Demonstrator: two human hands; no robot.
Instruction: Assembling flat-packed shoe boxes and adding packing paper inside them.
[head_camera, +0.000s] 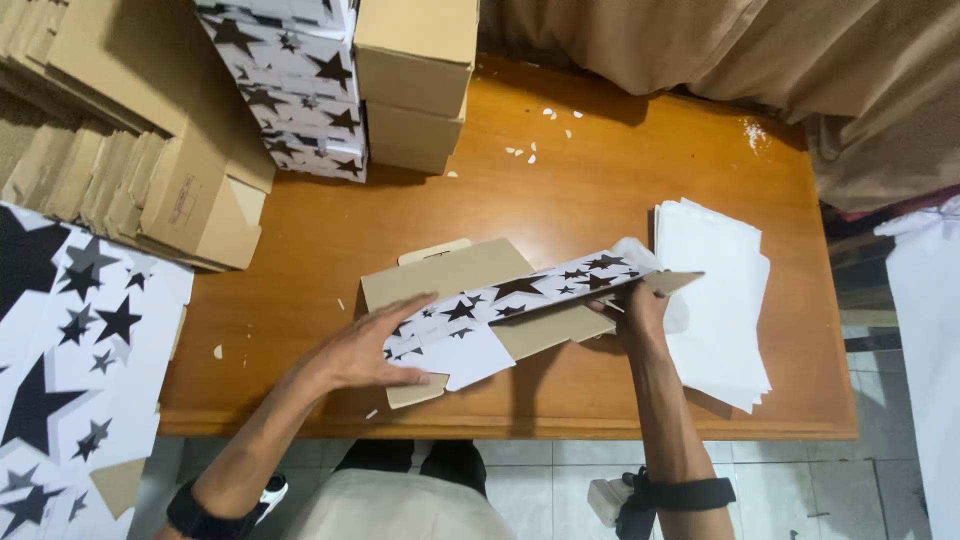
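Box: a flat cardboard box, white with black stars outside, brown inside, half folded.
Left hand: fingers spread flat, pressing it.
Right hand: at 3 o'clock, fingers gripping its raised flap.

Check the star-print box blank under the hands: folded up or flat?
Partly folded: the star-print box blank has one long side panel raised between left hand and right hand.

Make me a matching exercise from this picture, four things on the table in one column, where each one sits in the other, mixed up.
Things:
1. stack of white sheets
2. stack of star-printed boxes
3. plain brown boxes
4. flat star-printed box

Places:
A. under both hands, at the table's near middle
B. far edge, just right of the star-printed stack
C. right side of the table
D. far edge, left of the plain brown ones

Pairs: 1-C, 2-D, 3-B, 4-A
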